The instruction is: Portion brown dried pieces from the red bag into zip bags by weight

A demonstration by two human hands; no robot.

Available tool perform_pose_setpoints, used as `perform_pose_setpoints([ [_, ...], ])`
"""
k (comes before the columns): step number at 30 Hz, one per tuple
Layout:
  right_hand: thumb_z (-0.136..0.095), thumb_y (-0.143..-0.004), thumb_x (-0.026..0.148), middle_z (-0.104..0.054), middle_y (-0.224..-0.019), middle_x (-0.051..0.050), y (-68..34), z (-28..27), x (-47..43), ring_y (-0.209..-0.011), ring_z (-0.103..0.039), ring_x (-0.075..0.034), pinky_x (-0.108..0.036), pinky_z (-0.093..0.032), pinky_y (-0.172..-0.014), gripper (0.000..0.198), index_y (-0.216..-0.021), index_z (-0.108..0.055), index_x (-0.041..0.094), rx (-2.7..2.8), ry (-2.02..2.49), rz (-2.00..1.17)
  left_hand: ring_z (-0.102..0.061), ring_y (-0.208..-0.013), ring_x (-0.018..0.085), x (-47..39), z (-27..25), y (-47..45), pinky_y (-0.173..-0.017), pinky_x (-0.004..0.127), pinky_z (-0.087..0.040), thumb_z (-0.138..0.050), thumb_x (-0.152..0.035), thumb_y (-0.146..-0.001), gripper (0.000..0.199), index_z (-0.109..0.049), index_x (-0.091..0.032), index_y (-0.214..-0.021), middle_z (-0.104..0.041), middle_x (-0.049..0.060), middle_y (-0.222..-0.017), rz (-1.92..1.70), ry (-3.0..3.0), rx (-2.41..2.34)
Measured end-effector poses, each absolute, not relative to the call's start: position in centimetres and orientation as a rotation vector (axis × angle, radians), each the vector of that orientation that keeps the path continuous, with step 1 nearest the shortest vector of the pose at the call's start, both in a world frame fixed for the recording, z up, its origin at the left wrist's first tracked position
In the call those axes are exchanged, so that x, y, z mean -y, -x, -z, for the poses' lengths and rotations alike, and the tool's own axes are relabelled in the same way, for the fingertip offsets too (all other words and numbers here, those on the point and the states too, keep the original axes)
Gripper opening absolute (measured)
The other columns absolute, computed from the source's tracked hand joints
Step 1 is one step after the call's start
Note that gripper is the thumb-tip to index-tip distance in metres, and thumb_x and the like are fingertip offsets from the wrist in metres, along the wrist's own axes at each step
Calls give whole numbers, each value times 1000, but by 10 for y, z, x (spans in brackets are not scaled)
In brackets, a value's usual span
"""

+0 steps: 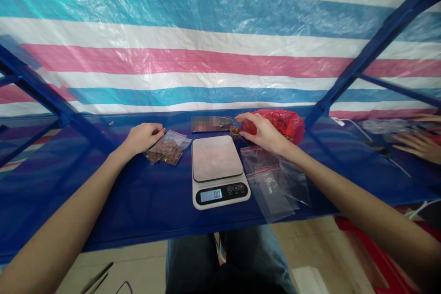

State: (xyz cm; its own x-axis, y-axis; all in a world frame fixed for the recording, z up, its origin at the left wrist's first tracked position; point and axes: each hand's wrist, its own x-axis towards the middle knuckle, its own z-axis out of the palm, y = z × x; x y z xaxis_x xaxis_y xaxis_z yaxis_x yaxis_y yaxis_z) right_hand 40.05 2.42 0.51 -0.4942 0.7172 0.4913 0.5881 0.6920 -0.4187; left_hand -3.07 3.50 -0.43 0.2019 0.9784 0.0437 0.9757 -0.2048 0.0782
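My left hand (pixel 146 137) rests at the upper left of some clear zip bags (pixel 168 148) filled with small brown pieces. Its fingers are curled together; whether they grip a bag edge cannot be made out. My right hand (pixel 262 132) has thumb and forefinger apart, beside a small cup (pixel 235 132) of brown pieces. Behind that hand lies a red plastic bag (pixel 294 126), open, with contents partly hidden. Between my hands stands a white kitchen scale (pixel 217 158), its plate bare and its display reading 0.0. Unfilled zip bags (pixel 275 188) lie to its right, under my right forearm.
A flat dark object (pixel 210 124), partly blurred, lies behind the scale on the blue table (pixel 138 202). Blue metal bars (pixel 372 41) rise at both sides before a striped sheet (pixel 206 62). Another person's hands (pixel 418 144) are at the far right, near a white cable (pixel 358 126).
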Motion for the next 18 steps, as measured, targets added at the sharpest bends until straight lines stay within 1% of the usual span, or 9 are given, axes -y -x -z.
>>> perform_pose_setpoints([
  [2, -78, -90, 21, -78, -126, -13, -398, -1, -35, -115, -71, -32, -53, -54, -104, 53, -140, -62, 19, 2286, 1035, -301, -69, -80, 25, -35, 5, 31, -64, 30, -35, -36, -57, -99, 46, -62, -25, -78, -75, 7, -82, -125, -2408, -1961],
  [4, -80, -89, 22, -79, -123, -12, -396, 0, -39, -114, -72, -31, -52, -54, -104, 59, -144, -60, 20, 2298, 1044, -342, -69, -80, 25, -35, 5, 31, -64, 30, -35, -36, -58, -99, 47, -62, -25, -78, -75, 7, -81, -117, -2407, -1966],
  [10, -80, -90, 21, -82, -122, -9, -393, 0, -38, -116, -73, -30, -53, -52, -108, 59, -145, -59, 23, 2288, 1011, -415, -69, -80, 27, -36, 5, 31, -66, 32, -37, -36, -56, -99, 46, -63, -25, -78, -74, 8, -82, -121, -2403, -1953],
  [15, -80, -89, 20, -82, -115, -9, -391, 1, -41, -110, -75, -29, -53, -52, -108, 53, -139, -62, 20, 2246, 1009, -428, -68, -78, 26, -36, 6, 32, -65, 31, -34, -37, -56, -98, 45, -61, -25, -77, -72, 8, -79, -141, -2396, -1949],
  [18, -80, -88, 24, -81, -112, -9, -386, -8, -35, -106, -76, -28, -50, -54, -105, 51, -137, -63, 20, 2141, 1014, -452, -68, -78, 26, -36, 6, 31, -64, 31, -34, -37, -57, -99, 46, -61, -25, -77, -72, 8, -79, -129, -2396, -1951],
])
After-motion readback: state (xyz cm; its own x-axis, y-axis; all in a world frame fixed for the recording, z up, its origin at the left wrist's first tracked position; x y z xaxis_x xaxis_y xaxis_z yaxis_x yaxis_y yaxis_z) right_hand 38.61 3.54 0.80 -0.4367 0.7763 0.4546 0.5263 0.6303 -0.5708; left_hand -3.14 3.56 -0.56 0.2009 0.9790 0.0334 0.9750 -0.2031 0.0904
